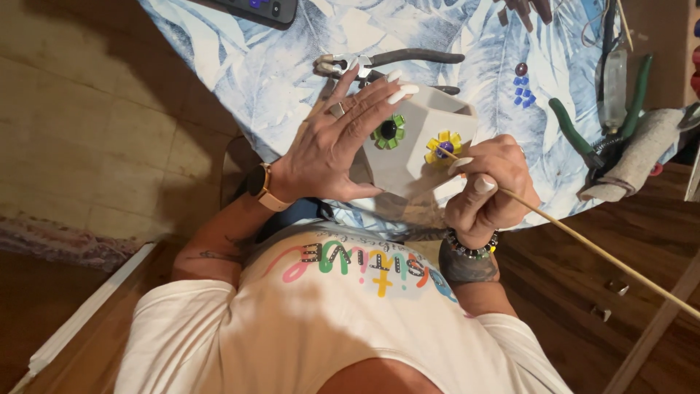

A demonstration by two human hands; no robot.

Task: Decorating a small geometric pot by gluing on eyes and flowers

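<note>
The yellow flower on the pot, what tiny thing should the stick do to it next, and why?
Probably a gentle nudge with the stick to seat a petal of the yellow flower. The stick's tip already rests at the flower's edge, held by the right hand, while the left hand steadies the grey pot beside the green flower.

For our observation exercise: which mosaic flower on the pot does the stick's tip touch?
The yellow flower with the purple centre; the green flower, black-centred, lies beside the left hand.

The pot [408,157] is pale grey, with one green flower [389,131] and one yellow (purple-centred) [443,147]. The cloth [292,66] is blue-and-white leaf print.
</note>
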